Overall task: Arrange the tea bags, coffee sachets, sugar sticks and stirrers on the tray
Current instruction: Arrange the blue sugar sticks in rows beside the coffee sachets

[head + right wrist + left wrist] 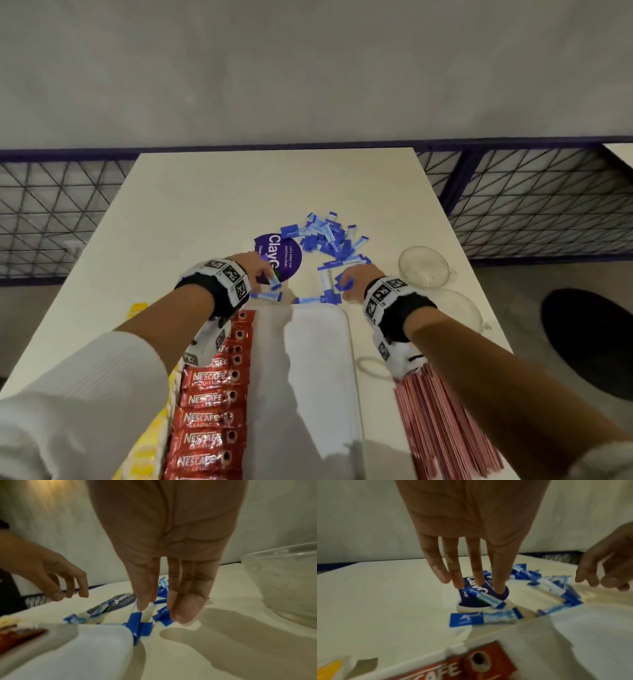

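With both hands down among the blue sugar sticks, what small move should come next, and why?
Probably lift the sugar stick under the left hand and lay it in the bare middle of the tray. That hand's fingers already rest on it, the coffee sachets are lined up along the tray's left side, and no sugar lies on the tray yet.
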The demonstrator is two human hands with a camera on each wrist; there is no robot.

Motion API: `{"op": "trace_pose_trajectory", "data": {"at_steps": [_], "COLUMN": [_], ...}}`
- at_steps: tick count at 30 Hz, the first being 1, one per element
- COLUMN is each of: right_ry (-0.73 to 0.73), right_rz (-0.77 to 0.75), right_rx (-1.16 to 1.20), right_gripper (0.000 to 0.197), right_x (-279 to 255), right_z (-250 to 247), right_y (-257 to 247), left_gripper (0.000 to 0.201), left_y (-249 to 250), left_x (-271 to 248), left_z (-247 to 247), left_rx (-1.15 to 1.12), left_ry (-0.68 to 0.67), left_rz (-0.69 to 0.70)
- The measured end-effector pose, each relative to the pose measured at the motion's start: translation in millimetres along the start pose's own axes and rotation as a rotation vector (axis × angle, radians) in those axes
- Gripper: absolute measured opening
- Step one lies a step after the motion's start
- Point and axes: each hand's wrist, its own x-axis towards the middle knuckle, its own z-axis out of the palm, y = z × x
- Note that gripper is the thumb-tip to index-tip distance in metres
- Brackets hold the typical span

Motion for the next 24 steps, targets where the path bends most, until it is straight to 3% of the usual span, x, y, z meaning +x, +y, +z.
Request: {"op": "trace_pose_trajectory", "data": {"at_steps": [8,11,17,20,24], "right_ry": [-0.164,-0.192,-0.19,-0.184,-0.054], "right_rz": [-0.029,-0.036,-0.098,-0.116,-0.085], "right_rx": [-0.226,-0.292,-0.384,-0.339,-0.28], "right_gripper": [0.038,0.041,0.038,0.037,0.03], "right_x": [37,47,54,55,58], "right_z": [-1,1,11,7,-16], "right_y": [-23,-29,-33,-32,-20], "left_gripper": [0.081,0.074,0.038,0.035,0.033], "left_y": [-19,-20,-21,-19,-16], "left_x": [40,47,56,63,70], "left_z": [15,12,3,3,3], "left_rx": [0.209,0.237,0.282,0.304,0.383], "left_ry": [0.003,-0.018,-0.026,-0.027,-0.039], "left_rz": [0.084,0.107,0.158,0.186,0.205]}}
